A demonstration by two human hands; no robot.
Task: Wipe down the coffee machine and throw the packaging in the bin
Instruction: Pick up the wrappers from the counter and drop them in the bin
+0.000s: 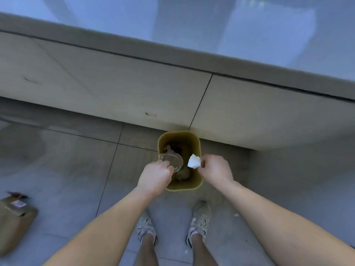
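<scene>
Left fingers: curled together on the near rim of a clear plastic lid (pixel 171 161); the left hand (pixel 155 178) holds the lid tilted over the open mouth of the bin.
Right fingers: pinched on a crumpled white tissue (pixel 194 161); the right hand (pixel 216 170) holds it above the bin's right rim, the wad pointing in toward the opening.
Lid and tissue: near each other, not touching, both above the bin's opening.
Bin (pixel 197 148): a small yellow-brown container with rounded corners, upright on the floor, its far side just beside the base of the table front; crumpled brownish waste (pixel 182 172) lies inside.
Arms: both bare forearms reach forward and down from the lower edge of the view, one on each side of the bin.
Feet: two pale sneakers (pixel 199 217) stand on the floor just behind the bin.
Floor (pixel 67 160): large grey tiles with dark joints.
Table (pixel 115 89): beige panelled front with a pale blurred top above it.
Paper bag (pixel 13 217): brown, lying on the floor at far left, well apart from the bin.
</scene>
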